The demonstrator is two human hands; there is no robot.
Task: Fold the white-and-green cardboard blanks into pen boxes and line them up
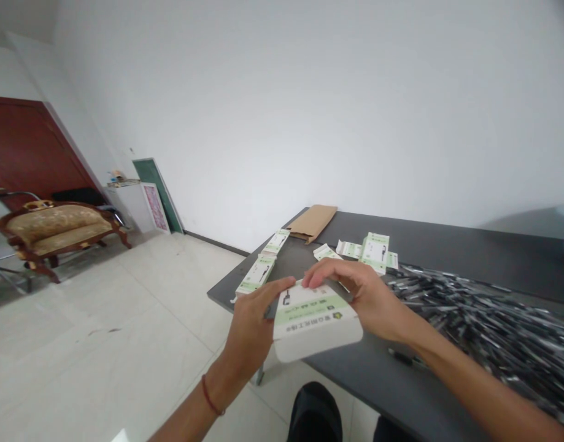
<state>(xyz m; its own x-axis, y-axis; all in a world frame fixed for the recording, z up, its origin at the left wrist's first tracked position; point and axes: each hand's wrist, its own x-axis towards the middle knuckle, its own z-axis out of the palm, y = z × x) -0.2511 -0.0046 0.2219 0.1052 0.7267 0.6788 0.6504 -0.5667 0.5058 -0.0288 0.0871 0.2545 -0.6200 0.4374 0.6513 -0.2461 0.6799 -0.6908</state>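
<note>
A white and green carton box is held above the near corner of the dark grey table, its flap end toward me. My left hand grips its left side with fingers curled round it. My right hand clasps its far right end, fingers bent over the top. Several matching boxes lie on the table beyond, and two more boxes sit along the left edge. A big heap of black pens spreads to the right of my right arm.
A brown paper envelope lies at the table's far corner. On the tiled floor to the left stand a wooden sofa, a white cabinet and framed boards leaning on the wall. My dark trouser knee shows below.
</note>
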